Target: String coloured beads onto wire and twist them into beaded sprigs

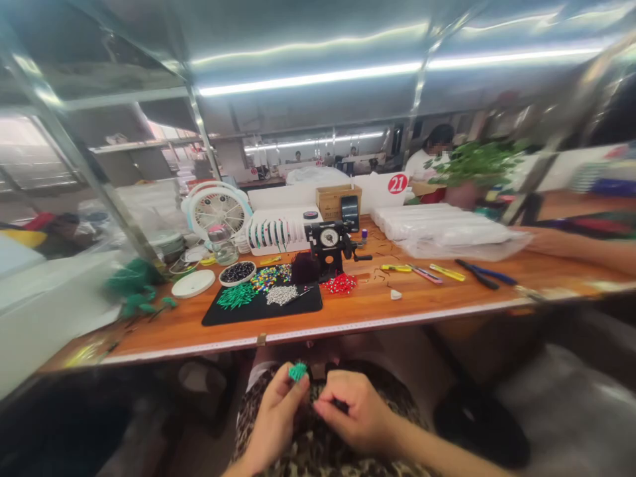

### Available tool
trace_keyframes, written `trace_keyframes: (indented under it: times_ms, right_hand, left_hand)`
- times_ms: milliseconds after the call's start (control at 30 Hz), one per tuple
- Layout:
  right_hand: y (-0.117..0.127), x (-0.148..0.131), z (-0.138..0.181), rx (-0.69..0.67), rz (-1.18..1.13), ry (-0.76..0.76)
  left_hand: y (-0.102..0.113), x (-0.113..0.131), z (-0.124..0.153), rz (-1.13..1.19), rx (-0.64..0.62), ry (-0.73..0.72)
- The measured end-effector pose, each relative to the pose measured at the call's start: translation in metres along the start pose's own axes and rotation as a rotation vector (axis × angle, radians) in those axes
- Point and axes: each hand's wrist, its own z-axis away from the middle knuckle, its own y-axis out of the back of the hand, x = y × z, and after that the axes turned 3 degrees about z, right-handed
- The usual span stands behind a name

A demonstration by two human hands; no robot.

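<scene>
From the head view, I see the left hand (pixel 275 412) low over the dark patterned cloth on the lap (pixel 322 450), its thumb and fingers pinching a small, bristly green tuft (pixel 297 371). The grip sits below the bristles, probably to leave them free and uncrushed. Just beside it, apart from the tuft, the right hand (pixel 356 411) is curled, thumb drawn toward the forefinger; I can't tell whether anything thin is caught there.

Beyond both hands runs the brown wooden table (pixel 368 310). On its flat black mat (pixel 212 317), a pile of slim green pieces (pixel 236 296) and a heap of tiny silvery-white beads (pixel 281 295) lie separately, presumably to keep them sorted and within reach; the dark surface likely helps them show. A shallow white round dish (pixel 229 283) holds loose black pieces (pixel 238 271), its rim seemingly there to stop them scattering.
</scene>
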Motion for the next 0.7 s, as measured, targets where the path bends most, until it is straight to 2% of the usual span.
trace_keyframes:
  times_ms: [100, 200, 267, 433, 500, 533, 600, 700]
  right_hand:
    - [-0.004, 0.001, 0.003, 0.016, -0.011, -0.032]
    - [-0.003, 0.0, 0.005, 0.01, -0.018, -0.132]
    - [0.003, 0.0, 0.007, 0.018, -0.011, -0.184]
    - [0.04, 0.008, 0.017, 0.023, 0.048, -0.322]
    - [0.058, 0.013, 0.02, -0.02, 0.069, -0.41]
    - [0.064, 0.014, 0.02, -0.073, 0.065, -0.436]
    - [0.068, 0.01, 0.016, -0.19, -0.008, -0.439]
    - [0.055, -0.005, 0.004, -0.32, -0.305, -0.422]
  left_hand:
    - [0.0, -0.01, 0.0, 0.129, 0.043, 0.023]
    - [0.0, -0.012, -0.001, 0.123, 0.029, -0.078]
    - [0.003, -0.008, -0.004, 0.113, 0.088, -0.153]
    - [0.03, 0.019, -0.013, 0.152, 0.34, -0.373]
    - [0.038, 0.03, -0.011, 0.107, 0.368, -0.456]
    - [0.039, 0.035, -0.008, 0.05, 0.34, -0.469]
    - [0.033, 0.04, -0.001, -0.111, 0.191, -0.435]
    - [0.013, 0.04, 0.009, -0.278, -0.076, -0.347]
